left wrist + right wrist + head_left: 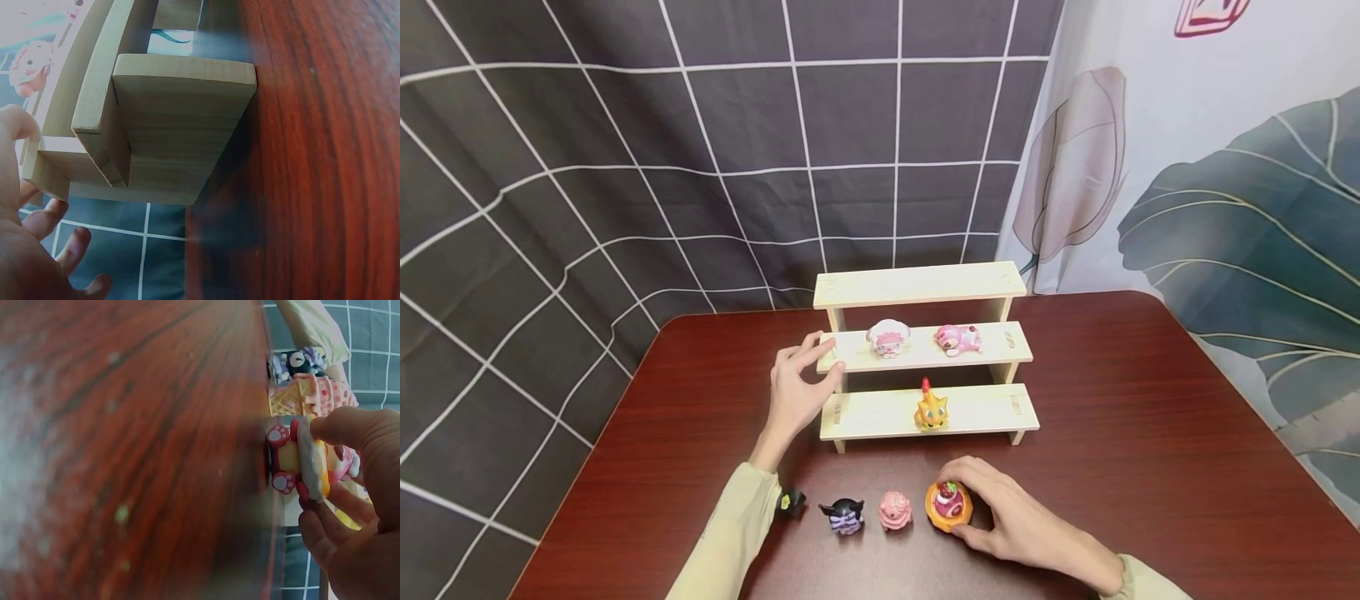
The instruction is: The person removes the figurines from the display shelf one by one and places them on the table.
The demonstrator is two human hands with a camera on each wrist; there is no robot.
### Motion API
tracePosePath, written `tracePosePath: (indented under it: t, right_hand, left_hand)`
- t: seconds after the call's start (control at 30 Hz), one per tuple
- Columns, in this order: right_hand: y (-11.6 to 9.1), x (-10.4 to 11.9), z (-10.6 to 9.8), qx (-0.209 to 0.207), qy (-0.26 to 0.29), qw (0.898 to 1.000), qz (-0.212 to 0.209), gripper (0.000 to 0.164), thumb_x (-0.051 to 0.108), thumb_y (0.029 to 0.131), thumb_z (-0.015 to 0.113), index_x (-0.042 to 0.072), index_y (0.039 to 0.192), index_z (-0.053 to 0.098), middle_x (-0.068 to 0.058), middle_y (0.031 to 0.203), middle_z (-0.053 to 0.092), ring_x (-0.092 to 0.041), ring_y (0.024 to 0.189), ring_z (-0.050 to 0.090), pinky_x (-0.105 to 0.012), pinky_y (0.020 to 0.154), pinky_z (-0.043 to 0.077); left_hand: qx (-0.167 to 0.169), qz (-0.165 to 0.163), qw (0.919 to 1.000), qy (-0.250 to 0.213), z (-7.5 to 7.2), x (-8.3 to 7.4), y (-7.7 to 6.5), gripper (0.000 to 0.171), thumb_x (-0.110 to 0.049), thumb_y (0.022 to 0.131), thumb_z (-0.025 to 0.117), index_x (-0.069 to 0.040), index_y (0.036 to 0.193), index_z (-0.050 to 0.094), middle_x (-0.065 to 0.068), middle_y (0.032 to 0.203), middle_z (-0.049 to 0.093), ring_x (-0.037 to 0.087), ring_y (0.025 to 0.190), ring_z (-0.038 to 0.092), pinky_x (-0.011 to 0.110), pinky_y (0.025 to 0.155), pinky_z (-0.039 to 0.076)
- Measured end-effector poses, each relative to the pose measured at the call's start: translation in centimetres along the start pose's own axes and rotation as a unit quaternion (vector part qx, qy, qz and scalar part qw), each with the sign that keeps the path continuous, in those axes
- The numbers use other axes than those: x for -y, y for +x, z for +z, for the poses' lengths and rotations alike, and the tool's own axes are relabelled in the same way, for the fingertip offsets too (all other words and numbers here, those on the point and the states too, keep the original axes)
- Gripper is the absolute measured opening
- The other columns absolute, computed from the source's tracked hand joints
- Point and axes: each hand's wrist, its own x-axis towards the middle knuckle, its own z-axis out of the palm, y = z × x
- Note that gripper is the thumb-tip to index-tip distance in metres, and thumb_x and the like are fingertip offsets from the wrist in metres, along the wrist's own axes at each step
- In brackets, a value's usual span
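Note:
At the left end of the middle step of a pale wooden three-step stand (pixel 925 354), my left hand (pixel 797 383) grips the board between thumb and fingers. The left wrist view shows my thumb on the board's front edge (pixel 47 145) and a finger behind its end. On the table before the stand, my right hand (pixel 1011 517) holds a tart-shaped figurine (pixel 938 518) by its rim. It has an orange top with a berry, and pink feet (pixel 283 482) show in the right wrist view. Left of it stand a pink ice-cream-cone figurine (pixel 297 400) and a black-and-purple figurine (pixel 846 518).
White-and-pink (pixel 888 337) and pink lying (pixel 958 339) figurines sit on the middle step. An orange figurine with a red tip (pixel 932 410) sits on the bottom step. A small black item (pixel 792 502) lies beside my left sleeve. Grid curtain (pixel 737 125) hangs behind the reddish-brown table (pixel 1120 400).

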Motion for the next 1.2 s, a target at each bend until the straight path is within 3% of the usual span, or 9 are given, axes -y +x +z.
tracePosePath:
  t: [0.3, 0.57, 1.2]
  right_hand:
    - [-0.14, -0.11, -0.07, 0.007, 0.000, 1.000, 0.007, 0.063, 0.006, 0.072, 0.086, 0.005, 0.127, 0.056, 0.000, 0.119, 0.058, -0.015, 0.109, 0.055, -0.021, 0.098, 0.039]
    - [0.00, -0.50, 0.29, -0.019, 0.000, 1.000, -0.019, 0.061, 0.010, 0.070, 0.087, 0.007, 0.124, 0.058, 0.002, 0.118, 0.057, -0.013, 0.107, 0.055, -0.019, 0.095, 0.039]
    - [0.21, -0.44, 0.46, -0.023, -0.002, 1.000, -0.004, 0.064, 0.010, 0.068, 0.088, 0.008, 0.124, 0.057, 0.005, 0.116, 0.057, -0.010, 0.104, 0.056, -0.022, 0.091, 0.043]
  left_hand:
    - [-0.002, 0.002, 1.0000, 0.001, 0.04, 0.11, -0.05, 0.037, -0.019, 0.083, 0.078, -0.012, 0.119, 0.076, 0.006, 0.132, 0.065, 0.032, 0.106, 0.050, 0.048, 0.086, 0.037]
    - [-0.003, 0.005, 1.0000, -0.004, 0.06, 0.22, -0.02, 0.036, -0.018, 0.083, 0.078, -0.011, 0.119, 0.076, 0.010, 0.132, 0.064, 0.033, 0.106, 0.049, 0.048, 0.086, 0.036]
    - [-0.006, 0.007, 0.9999, -0.007, 0.15, 0.24, -0.07, 0.036, -0.018, 0.083, 0.078, -0.011, 0.118, 0.076, 0.012, 0.131, 0.064, 0.034, 0.104, 0.050, 0.048, 0.085, 0.036]
